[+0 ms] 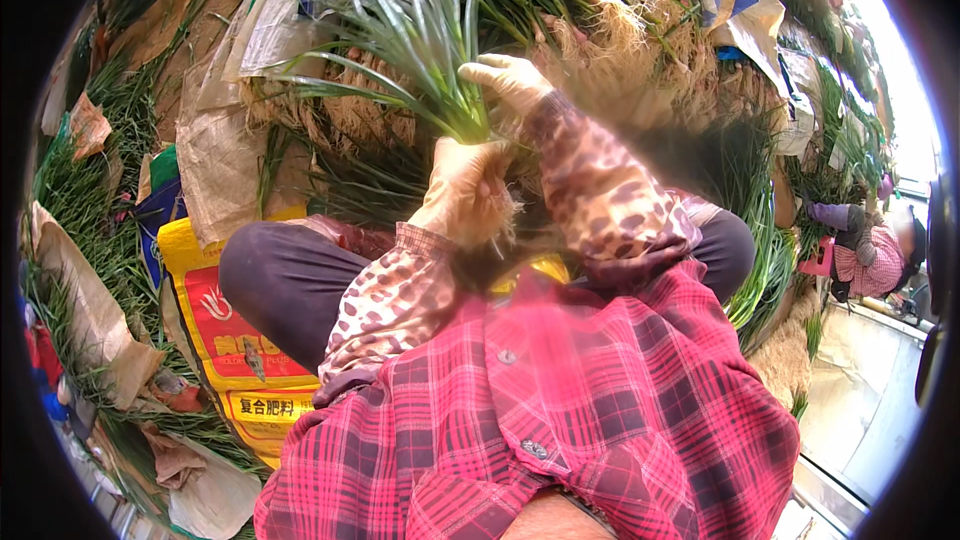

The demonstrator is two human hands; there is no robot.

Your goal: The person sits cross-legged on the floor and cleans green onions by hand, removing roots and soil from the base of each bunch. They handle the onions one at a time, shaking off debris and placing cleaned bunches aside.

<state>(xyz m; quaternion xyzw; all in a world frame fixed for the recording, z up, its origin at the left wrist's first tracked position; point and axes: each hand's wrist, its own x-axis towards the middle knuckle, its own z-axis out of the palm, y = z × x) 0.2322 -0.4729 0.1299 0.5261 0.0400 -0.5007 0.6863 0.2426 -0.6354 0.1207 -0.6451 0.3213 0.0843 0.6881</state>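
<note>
My left hand point(465, 184), in a pale thin glove, is closed around the lower part of a bunch of green onions point(450, 82); the stringy roots point(495, 214) hang out below it. The leaves fan upward and away from me. My right hand point(514, 82), gloved the same way, is raised beside the leaves at their right, thumb and fingers apart, and seems to hold nothing. Whether its fingertips touch the leaves I cannot tell. Beyond the hands lie piled green onions with pale, tangled roots point(622, 22).
A yellow and red printed sack point(232, 315) lies beside my left knee. Woven sacks point(217, 172) and more green onions point(105, 217) spread at the left. Further loose green onions point(757, 262) lie by my right knee. At the far right a person point(877, 251) sits near a pink stool point(817, 256).
</note>
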